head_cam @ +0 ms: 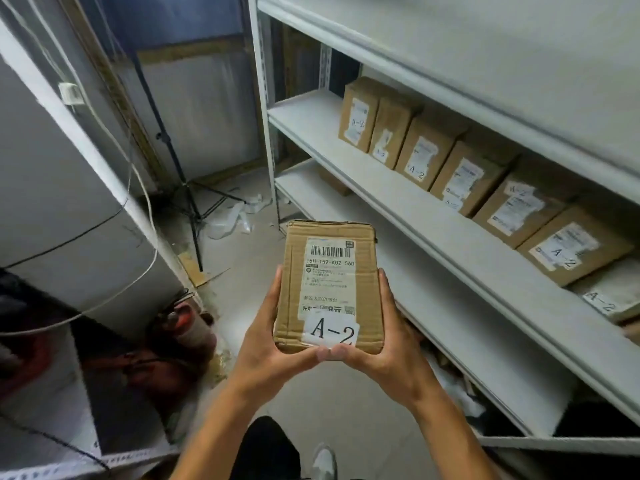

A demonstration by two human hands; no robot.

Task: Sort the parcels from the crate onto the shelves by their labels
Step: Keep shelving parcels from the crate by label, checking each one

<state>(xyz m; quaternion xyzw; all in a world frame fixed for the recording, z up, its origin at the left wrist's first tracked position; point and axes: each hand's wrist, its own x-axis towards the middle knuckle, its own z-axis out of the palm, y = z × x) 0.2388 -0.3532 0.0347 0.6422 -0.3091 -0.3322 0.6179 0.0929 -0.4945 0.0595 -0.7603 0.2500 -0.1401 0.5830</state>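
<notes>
Head view: at lower centre, the left hand point(273, 337) and right hand point(388, 341) grip a cardboard parcel point(329, 285) labelled A-2 between them, thumbs meeting under its near edge. At right, a shelf point(415, 216) carries a row of A-2 boxes point(467, 168).

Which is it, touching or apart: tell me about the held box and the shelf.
Apart. The head view shows the box held up by both hands, left hand and right hand, with floor visible between it and the shelf.

Brown parcel point(329, 285), white label point(330, 329); white shelves point(450, 237).
</notes>
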